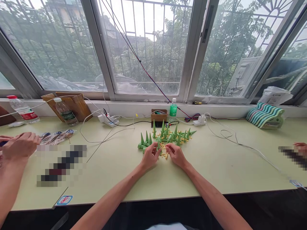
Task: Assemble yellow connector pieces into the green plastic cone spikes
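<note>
A heap of green cone-shaped plastic pieces (168, 135) lies on the pale green table (216, 166), some upright, some tipped over. Small yellow parts (165, 155) lie at the heap's near edge. My left hand (150, 156) rests at the heap's near side, its fingers pinched on a green cone (158, 145). My right hand (176, 154) is just beside it with curled fingers touching the yellow parts; what it holds is too small to make out.
Behind the heap stand a small brown box (159, 114) and a green bottle (173, 110), with power strips (109, 119) and cables. Two water bottles (66, 112) lie at the left. Another person's hand (20, 145) is at the left edge, and another hand (301, 148) at the right.
</note>
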A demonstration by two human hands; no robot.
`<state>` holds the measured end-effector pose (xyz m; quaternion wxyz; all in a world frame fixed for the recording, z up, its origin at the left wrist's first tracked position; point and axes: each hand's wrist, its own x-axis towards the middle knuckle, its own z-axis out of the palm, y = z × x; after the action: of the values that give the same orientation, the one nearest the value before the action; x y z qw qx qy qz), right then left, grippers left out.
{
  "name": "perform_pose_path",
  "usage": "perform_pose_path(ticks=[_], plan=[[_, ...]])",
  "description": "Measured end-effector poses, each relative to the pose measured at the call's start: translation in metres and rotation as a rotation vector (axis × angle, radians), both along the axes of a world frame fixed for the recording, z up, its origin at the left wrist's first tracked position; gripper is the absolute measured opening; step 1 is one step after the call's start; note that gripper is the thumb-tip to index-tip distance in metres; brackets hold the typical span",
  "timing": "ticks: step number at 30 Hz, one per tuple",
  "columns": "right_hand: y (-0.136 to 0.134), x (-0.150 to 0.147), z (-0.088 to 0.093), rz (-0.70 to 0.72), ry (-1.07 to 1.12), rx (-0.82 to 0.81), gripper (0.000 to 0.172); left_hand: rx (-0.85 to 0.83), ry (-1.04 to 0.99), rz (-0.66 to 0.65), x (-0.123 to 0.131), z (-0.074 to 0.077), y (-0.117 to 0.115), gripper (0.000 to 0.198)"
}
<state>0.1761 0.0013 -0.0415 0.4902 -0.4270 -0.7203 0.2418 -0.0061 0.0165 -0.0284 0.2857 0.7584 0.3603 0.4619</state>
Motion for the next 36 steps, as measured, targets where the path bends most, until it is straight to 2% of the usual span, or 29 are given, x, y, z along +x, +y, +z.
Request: perform_pose_path(ticks=[9, 19, 28, 36], plan=[[0.003, 0.0, -0.004, 0.026, -0.009, 0.008, 0.023, 0.019, 0.029, 0.004, -0.001, -0.001, -0.002, 0.017], [0.0, 0.0, 0.001, 0.041, -0.03, 0.028, 0.024, 0.032, 0.044, -0.001, -0.002, -0.001, -0.002, 0.019], [0.001, 0.0, 0.001, 0.038, -0.108, 0.085, 0.033, 0.118, 0.022, 0.025, -0.001, -0.01, 0.001, 0.021], [0.001, -0.001, -0.002, 0.039, -0.078, 0.047, 0.032, 0.129, 0.052, 0.035, -0.002, -0.009, 0.001, 0.019]])
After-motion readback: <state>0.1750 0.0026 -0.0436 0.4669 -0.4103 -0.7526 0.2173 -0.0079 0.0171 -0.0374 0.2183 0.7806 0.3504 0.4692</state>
